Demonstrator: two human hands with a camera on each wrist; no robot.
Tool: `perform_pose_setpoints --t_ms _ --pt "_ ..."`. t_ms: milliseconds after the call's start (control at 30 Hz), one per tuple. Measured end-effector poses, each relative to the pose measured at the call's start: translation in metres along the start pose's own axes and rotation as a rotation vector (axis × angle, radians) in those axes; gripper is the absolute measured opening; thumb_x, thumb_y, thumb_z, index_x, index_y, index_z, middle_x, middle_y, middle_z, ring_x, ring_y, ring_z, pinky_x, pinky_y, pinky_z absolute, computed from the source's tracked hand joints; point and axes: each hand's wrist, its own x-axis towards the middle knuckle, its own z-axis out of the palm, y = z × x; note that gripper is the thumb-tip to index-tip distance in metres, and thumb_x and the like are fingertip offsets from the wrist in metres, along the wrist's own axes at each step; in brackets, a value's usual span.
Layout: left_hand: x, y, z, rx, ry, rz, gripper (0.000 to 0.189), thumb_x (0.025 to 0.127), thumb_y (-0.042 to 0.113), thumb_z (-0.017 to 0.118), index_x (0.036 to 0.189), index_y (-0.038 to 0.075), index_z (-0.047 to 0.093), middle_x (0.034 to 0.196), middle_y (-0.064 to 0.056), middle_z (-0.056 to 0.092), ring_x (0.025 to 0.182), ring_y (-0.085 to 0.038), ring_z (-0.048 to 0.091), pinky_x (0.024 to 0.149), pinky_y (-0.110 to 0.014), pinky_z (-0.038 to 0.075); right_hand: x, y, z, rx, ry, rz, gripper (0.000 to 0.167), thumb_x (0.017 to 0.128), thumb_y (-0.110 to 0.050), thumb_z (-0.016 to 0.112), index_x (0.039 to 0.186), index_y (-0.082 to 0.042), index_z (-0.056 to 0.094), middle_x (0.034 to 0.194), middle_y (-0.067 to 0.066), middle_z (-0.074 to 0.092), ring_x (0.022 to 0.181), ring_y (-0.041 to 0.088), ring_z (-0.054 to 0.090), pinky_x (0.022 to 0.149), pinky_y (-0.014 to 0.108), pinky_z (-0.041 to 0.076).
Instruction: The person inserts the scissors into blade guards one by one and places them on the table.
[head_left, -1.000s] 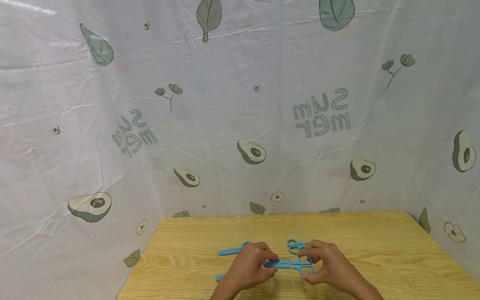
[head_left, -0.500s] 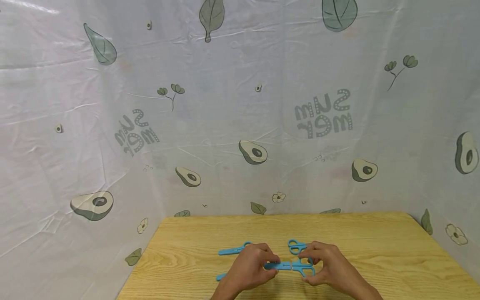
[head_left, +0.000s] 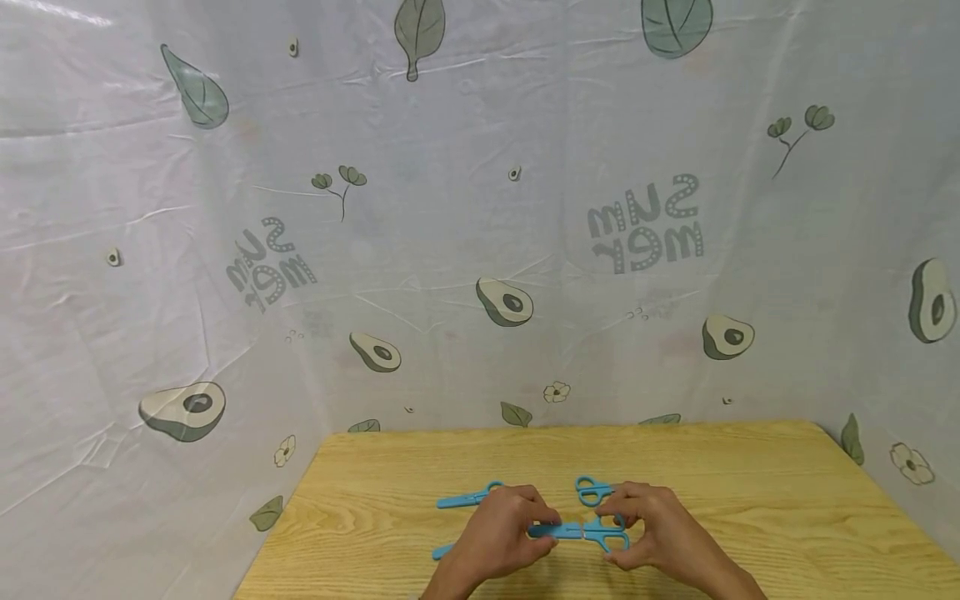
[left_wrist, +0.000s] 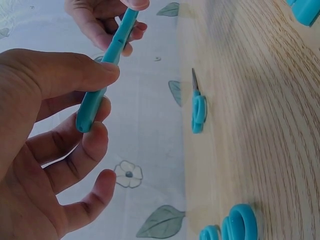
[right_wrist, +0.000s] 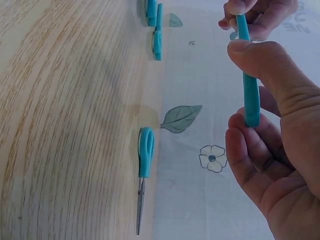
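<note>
Hardly anything has moved: above the worktop (head_left: 375,467), the left hand (head_left: 510,533) pinches the cover (head_left: 557,531) of the blue scissors (head_left: 574,531), the right hand (head_left: 654,529) pinches their handles (head_left: 604,531). They look light, stiff and slightly slippery; cover and handle loops seem the best holds.

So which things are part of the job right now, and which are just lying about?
In the job:
left hand
right hand
held scissors
their blue cover

Probably just lying about:
bare-bladed scissors
covered scissors
partly hidden blue thing
</note>
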Motion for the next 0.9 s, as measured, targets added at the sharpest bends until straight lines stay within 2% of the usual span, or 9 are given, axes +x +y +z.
perform_pose_setpoints --t_ms 300,667,900 --pt "0.0002 0.0016 0.0004 -0.009 0.004 -0.008 0.015 0.089 0.017 0.087 0.104 0.021 0.087 0.093 0.011 0.078 0.078 0.011 0.062 0.068 -0.001 0.042 -0.0005 -0.0009 -0.0008 0.012 0.003 0.002 0.038 0.078 -0.011 0.096 0.112 -0.011 0.081 0.101 0.004 0.074 0.080 -0.005 0.061 0.061 0.026 0.056" --pt "0.0021 0.0042 0.0001 0.000 0.018 -0.010 0.015 0.088 0.018 0.089 0.102 0.022 0.088 0.092 0.012 0.078 0.078 0.010 0.063 0.069 -0.001 0.043 -0.0017 0.0000 -0.0010 0.018 0.029 -0.054 0.042 0.074 -0.006 0.098 0.112 -0.011 0.080 0.102 0.002 0.075 0.085 0.002 0.067 0.062 0.027 0.058" --pt "0.0022 0.0057 0.0023 -0.002 0.019 0.003 0.016 0.087 0.018 0.089 0.103 0.021 0.088 0.092 0.009 0.078 0.077 0.007 0.065 0.070 -0.001 0.044 0.0015 -0.0009 0.0025 -0.009 0.040 -0.095 0.043 0.072 -0.006 0.098 0.111 -0.015 0.081 0.101 -0.002 0.076 0.089 0.000 0.067 0.064 0.025 0.058"
